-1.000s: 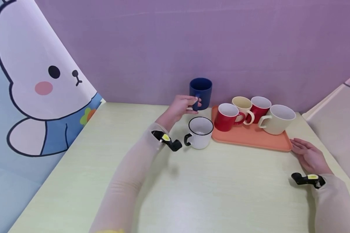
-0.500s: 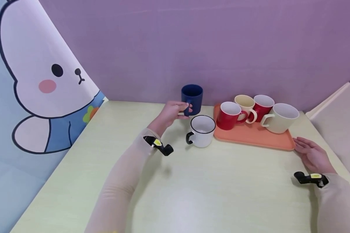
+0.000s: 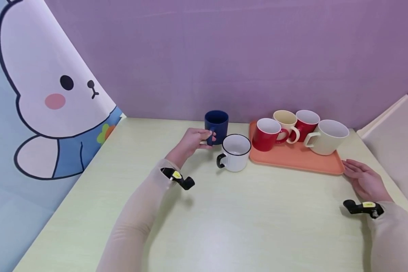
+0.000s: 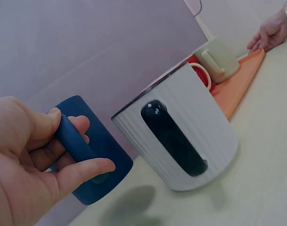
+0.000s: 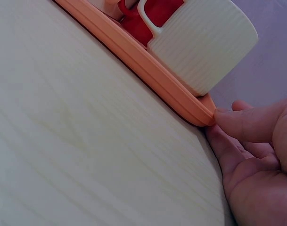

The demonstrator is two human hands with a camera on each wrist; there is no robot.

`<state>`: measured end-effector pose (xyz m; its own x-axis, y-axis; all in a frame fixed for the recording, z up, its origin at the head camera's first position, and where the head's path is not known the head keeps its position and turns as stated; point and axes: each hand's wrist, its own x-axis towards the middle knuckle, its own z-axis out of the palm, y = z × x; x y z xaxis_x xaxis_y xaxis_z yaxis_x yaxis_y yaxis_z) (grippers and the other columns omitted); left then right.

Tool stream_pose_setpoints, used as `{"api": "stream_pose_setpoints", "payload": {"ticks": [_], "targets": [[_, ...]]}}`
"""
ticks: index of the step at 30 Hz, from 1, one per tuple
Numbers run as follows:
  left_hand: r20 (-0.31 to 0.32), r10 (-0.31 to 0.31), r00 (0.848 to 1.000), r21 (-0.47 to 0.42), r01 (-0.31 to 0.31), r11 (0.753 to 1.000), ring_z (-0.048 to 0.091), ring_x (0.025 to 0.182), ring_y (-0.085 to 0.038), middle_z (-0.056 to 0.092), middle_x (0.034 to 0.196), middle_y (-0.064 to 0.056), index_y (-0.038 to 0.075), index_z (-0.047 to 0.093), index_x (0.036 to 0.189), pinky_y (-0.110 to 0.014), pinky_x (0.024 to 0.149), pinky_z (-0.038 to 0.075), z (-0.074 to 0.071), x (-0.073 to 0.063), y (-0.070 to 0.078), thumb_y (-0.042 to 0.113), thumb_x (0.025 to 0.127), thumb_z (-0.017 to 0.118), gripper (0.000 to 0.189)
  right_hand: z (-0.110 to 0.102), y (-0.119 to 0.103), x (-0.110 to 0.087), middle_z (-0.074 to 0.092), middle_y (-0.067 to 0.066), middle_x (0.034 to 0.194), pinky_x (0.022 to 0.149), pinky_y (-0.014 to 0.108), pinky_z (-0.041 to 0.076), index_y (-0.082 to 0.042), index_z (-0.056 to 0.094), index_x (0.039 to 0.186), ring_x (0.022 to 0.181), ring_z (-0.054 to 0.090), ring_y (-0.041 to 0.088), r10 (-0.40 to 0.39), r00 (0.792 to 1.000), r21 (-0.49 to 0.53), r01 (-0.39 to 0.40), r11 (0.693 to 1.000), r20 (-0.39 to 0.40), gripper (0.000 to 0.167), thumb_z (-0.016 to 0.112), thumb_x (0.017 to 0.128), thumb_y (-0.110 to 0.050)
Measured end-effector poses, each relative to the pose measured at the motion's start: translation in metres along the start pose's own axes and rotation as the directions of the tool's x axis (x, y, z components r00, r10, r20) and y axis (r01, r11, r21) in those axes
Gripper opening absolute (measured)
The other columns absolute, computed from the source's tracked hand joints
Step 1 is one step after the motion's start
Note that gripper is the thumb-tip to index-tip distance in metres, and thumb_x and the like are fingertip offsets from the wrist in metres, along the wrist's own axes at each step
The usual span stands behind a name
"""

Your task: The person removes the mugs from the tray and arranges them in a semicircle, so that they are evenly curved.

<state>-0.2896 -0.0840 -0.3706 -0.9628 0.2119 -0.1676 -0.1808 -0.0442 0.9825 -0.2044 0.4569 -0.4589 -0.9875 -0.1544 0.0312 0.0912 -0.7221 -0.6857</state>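
Left hand (image 3: 189, 142): I grip the blue mug (image 3: 220, 130) by its handle (image 4: 77, 140).
White mug (image 3: 237, 160): best avoided, mine held level.
Right hand (image 3: 365, 181): I touch the tray (image 3: 294, 159), fingers relaxed.

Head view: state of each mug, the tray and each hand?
Navy mug, held upright, apparently just above the table.
Black-rimmed white mug, upright on the table.
Orange tray, flat on the table, loaded.
Nearer red mug, upright on tray.
Farther red mug, upright on tray.
Pale yellow mug, upright on tray.
Off-white mug, upright on tray.
Left hand, gripping navy handle.
Right hand, touching tray corner.
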Motion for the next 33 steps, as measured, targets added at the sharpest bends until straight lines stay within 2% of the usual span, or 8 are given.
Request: {"api": "stream_pose_setpoints", "payload": {"ticks": [4,9,16,26,33], "targets": [[-0.001,-0.011,1.000,-0.007,0.011,1.000,0.066,0.099,-0.023,0.067,0.114,-0.021,-0.014,0.060,0.126,-0.046,0.089,0.056,-0.004,-0.001,-0.010,0.000,0.100,0.056,0.030,0.000,0.000,0.000,0.071,0.016,0.108,0.090,0.026,0.055,0.004,0.069,0.111,0.103,0.069,0.021,-0.001,1.000,0.003,0.001,1.000,-0.002,0.047,0.028,0.098,0.022],[-0.010,-0.022,1.000,-0.018,0.022,1.000,0.066,0.095,-0.021,0.066,0.116,-0.023,-0.015,0.059,0.125,-0.040,0.083,0.059,-0.008,0.000,-0.022,-0.002,0.099,0.055,0.030,0.000,0.001,0.000,0.071,0.016,0.108,0.091,0.026,0.054,0.004,0.068,0.111,0.103,0.069,0.021,-0.003,1.000,0.005,0.003,1.000,-0.005,0.047,0.028,0.097,0.023],[0.002,-0.008,1.000,-0.006,0.008,1.000,0.066,0.096,-0.020,0.065,0.121,-0.026,-0.017,0.058,0.125,-0.041,0.082,0.060,-0.011,-0.001,-0.036,-0.002,0.099,0.055,0.030,0.001,0.001,0.000,0.070,0.017,0.108,0.091,0.027,0.055,0.005,0.068,0.111,0.103,0.069,0.022,0.002,1.000,0.018,-0.002,1.000,-0.010,0.047,0.028,0.097,0.023],[0.045,0.014,0.999,-0.012,-0.013,1.000,0.066,0.088,-0.016,0.070,0.102,-0.014,-0.019,0.058,0.124,-0.042,0.083,0.059,-0.013,-0.001,-0.046,-0.003,0.098,0.055,0.030,0.000,0.000,0.000,0.070,0.018,0.109,0.092,0.028,0.054,0.005,0.069,0.111,0.104,0.069,0.022,0.008,1.000,0.038,-0.009,0.999,0.008,0.048,0.027,0.097,0.024],[0.071,0.019,0.997,-0.031,-0.017,0.999,0.067,0.085,-0.014,0.070,0.099,-0.010,-0.019,0.057,0.124,-0.047,0.087,0.057,-0.015,0.000,-0.047,-0.003,0.098,0.055,0.031,0.000,0.000,0.000,0.070,0.017,0.109,0.092,0.028,0.054,0.005,0.069,0.111,0.104,0.069,0.022,0.016,1.000,0.044,-0.017,0.999,0.005,0.048,0.027,0.097,0.023]]}}
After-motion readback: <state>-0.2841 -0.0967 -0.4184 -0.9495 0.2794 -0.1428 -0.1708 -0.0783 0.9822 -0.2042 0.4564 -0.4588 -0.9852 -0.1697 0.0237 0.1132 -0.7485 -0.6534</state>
